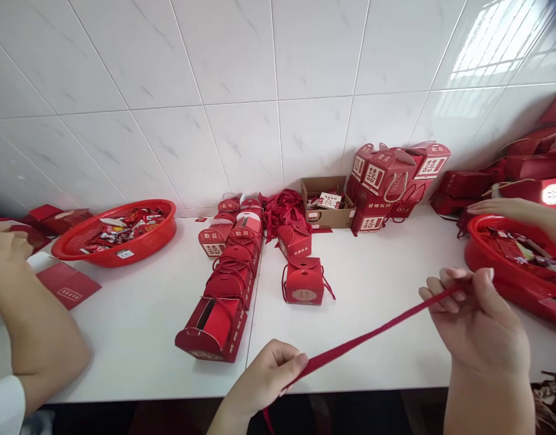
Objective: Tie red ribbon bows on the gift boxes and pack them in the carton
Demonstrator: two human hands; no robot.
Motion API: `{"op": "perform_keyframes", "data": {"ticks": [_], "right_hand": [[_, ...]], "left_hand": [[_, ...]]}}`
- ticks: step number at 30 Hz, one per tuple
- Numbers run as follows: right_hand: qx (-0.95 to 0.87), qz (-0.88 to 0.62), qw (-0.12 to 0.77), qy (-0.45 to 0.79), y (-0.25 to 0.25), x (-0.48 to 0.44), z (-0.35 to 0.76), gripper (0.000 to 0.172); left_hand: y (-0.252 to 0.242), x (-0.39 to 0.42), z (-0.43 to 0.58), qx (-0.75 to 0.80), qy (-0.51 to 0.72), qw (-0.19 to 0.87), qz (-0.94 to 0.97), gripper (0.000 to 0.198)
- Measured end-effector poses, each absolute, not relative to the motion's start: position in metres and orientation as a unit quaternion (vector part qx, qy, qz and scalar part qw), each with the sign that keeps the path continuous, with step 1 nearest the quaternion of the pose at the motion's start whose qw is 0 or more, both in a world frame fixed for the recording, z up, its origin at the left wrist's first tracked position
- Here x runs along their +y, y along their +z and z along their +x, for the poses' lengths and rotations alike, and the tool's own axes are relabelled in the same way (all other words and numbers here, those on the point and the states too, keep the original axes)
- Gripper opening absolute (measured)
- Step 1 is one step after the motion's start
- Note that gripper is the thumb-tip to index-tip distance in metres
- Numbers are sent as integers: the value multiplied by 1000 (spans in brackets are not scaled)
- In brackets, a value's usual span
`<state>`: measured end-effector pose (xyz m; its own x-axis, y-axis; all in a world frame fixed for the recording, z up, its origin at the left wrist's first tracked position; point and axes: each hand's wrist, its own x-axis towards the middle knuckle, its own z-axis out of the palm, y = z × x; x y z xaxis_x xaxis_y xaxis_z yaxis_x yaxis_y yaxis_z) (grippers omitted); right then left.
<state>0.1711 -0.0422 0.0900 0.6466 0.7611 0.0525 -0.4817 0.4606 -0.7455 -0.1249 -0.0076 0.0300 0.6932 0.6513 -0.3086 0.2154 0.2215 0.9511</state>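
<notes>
A dark red ribbon [373, 333] stretches taut between my two hands, above the front of the white table. My left hand [269, 377] pinches it between thumb and fingers, and a loose end hangs below that hand past the table edge. My right hand [480, 320], palm turned up, grips the other end higher up at the right. Beyond the ribbon stands a small closed red gift box [304, 281] with cord handles. Right behind it is another small red box [295, 240], beside a heap of red ribbons [283, 211].
A row of red boxes [230, 284] runs toward the wall. A cardboard box [329, 219] holds cards, beside stacked gift boxes [387, 181]. Red baskets of sweets stand left [124, 257] and right [481, 260]. Co-workers' arms reach in at left [42, 326] and right [518, 208].
</notes>
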Motion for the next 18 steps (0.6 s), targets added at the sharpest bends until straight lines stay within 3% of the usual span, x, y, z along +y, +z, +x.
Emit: {"op": "perform_keyframes", "data": {"ticks": [7,10,12,15,17,18], "right_hand": [[-163,-352,839,382,86,-27,185,38],[-104,-325,859,383,85,-26,189,44],[-75,-315,865,384,84,-28,191,48],[-66,-323,860,390,80,-31,191,48],[-72,-331,854,396,77,-31,189,47],[-78,-337,850,398,76,-31,186,47]], "left_hand": [[35,-7,-119,398,117,643,644,52],[44,-23,-130,444,148,550,692,32],[50,-36,-148,436,200,444,757,14],[49,-46,-176,415,371,194,808,23],[39,-39,-187,499,470,-26,727,41],[33,-32,-189,556,481,-107,669,63]]}}
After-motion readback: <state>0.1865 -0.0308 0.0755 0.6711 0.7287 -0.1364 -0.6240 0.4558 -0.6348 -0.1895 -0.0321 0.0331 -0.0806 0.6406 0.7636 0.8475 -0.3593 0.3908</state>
